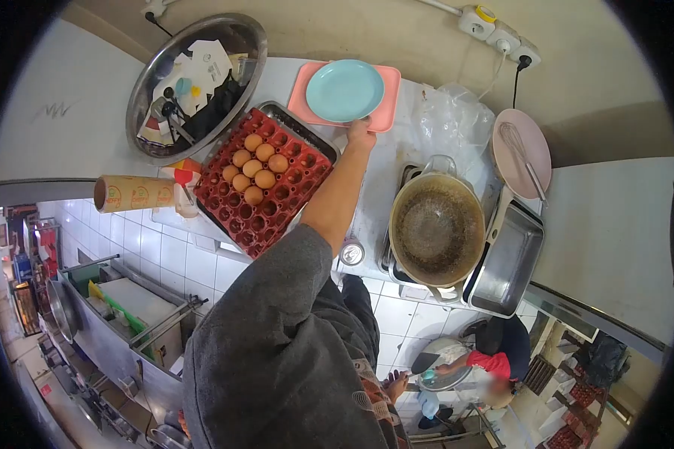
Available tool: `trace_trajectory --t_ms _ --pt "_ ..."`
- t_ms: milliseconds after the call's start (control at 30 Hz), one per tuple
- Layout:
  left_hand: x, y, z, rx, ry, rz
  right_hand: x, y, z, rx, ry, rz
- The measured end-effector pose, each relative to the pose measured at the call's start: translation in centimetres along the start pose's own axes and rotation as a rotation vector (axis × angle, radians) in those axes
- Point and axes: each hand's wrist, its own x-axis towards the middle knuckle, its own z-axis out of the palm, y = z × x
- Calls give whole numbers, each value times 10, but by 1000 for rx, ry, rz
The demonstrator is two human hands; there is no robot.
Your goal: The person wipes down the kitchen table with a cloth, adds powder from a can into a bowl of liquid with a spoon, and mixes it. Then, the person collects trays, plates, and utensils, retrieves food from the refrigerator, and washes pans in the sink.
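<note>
My left hand (pixel 361 133) reaches across the table, its fingers closed at the near rim of a light blue plate (pixel 344 90). The plate lies on a pink tray (pixel 389 82), and the hand overlaps the tray's near edge. Left of my forearm, a red egg tray (pixel 232 213) holds several brown eggs (pixel 264 179) and rests on a dark metal baking pan (pixel 281 116). Low in the view, beside my patterned clothing, my right hand (pixel 396 386) hangs with its fingers loosely apart and nothing visible in it.
A large worn pot (pixel 437 228) stands right of my arm, near a rectangular metal pan (pixel 508 258) and a pink bowl with a whisk (pixel 523 153). A metal basin (pixel 256 45) holds utensils. A can (pixel 351 252) stands by the table edge. Another person (pixel 494 363) crouches below.
</note>
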Motion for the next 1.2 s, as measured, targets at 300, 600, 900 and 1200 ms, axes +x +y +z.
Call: trace_trajectory --t_ms 300,600,900,1200 --pt "-96 -11 33 452 636 -103 5 -11 21 47 25 20" --pt "-136 -29 38 2109 -395 1227 9 -5 36 6 -11 10" --pt "-13 -6 -4 2328 -256 1259 -2 44 5 67 5 62" --pt "17 14 25 2094 81 1029 -17 55 3 18 -5 85"
